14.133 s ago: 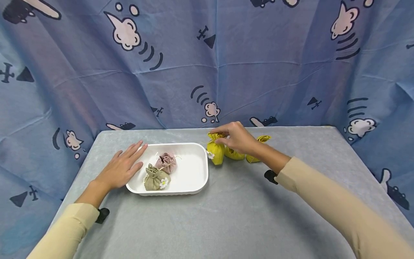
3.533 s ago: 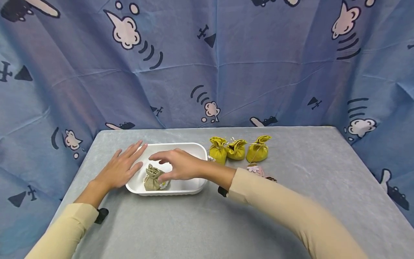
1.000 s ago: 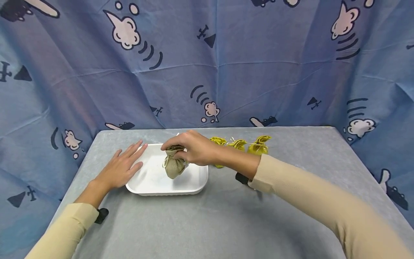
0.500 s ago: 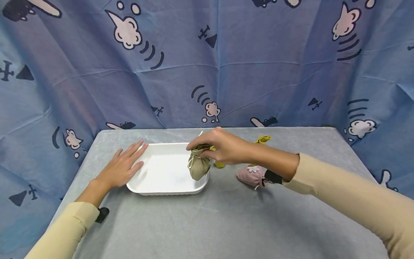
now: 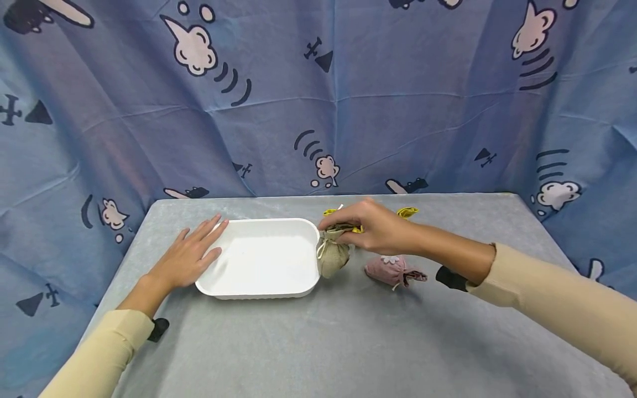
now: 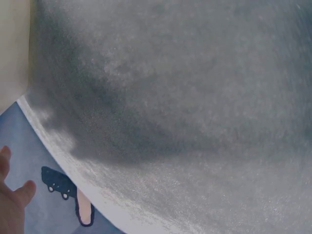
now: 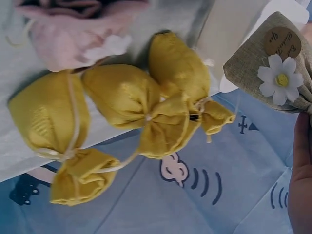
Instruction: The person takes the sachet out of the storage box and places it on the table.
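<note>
1. The right hand (image 5: 380,229) pinches the gathered neck of a coarse olive-tan burlap pouch (image 5: 333,257), whose rounded body hangs just off the tray's right rim; a white fabric daisy and a round paper tag sit on it.
2. The left hand (image 5: 191,255) lies flat, fingers straight, against the left rim of a smooth white rounded-rectangle tray (image 5: 259,260).
3. Just below the right wrist lies a soft pink pouch (image 5: 393,271) on its side.
4. Behind the right hand, three ribbed mustard-yellow pouches (image 7: 126,102) tied with cord touch one another on the felt-like grey tabletop (image 5: 348,331).
</note>
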The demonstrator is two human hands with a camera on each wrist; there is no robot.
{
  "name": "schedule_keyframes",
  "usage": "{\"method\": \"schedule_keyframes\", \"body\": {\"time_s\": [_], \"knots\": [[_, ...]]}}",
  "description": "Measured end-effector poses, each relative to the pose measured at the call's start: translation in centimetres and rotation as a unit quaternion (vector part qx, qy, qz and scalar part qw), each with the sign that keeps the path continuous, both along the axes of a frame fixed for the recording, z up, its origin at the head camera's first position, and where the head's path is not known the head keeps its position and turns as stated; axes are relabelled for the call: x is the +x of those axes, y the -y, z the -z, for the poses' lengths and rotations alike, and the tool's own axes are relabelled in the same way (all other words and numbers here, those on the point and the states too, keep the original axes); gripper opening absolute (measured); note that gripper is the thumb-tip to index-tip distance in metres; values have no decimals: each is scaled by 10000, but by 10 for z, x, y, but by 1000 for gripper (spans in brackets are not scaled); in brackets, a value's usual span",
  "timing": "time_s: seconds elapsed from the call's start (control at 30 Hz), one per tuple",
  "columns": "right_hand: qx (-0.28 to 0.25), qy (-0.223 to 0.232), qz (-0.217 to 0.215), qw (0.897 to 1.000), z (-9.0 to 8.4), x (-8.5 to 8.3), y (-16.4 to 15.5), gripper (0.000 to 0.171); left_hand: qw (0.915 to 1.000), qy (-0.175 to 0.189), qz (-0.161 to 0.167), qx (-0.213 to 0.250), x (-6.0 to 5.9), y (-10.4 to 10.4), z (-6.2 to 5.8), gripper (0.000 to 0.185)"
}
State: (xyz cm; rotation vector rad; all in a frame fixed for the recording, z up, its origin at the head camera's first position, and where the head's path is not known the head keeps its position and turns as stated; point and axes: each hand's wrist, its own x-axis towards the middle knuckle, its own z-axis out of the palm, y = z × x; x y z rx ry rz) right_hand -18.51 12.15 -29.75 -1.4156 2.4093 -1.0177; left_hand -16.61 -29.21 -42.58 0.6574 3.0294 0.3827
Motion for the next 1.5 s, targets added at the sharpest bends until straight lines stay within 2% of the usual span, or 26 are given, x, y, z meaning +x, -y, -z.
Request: {"method": "schedule_keyframes", "body": {"time_s": [0.27,0.77,1.1,1.33,1.5], "knots": [[-25,144,93,9998,10,-1,-15,38,10000,17,-20,6,1,1,-1,61],[136,476,356,9981,43,-2,-27,38,9999,90,-81,-64,2,3,-1,62],[204,369,340,9985,62,0,-29,34,9999,128,-89,-54,5,2,-1,63],[382,386,480,9974,64,3,-30,35,10000,67,-34,-64,4,2,-1,63],[619,74,608,9962,63,5,-33,44,9998,15,-14,-191,7,3,-6,63]]}}
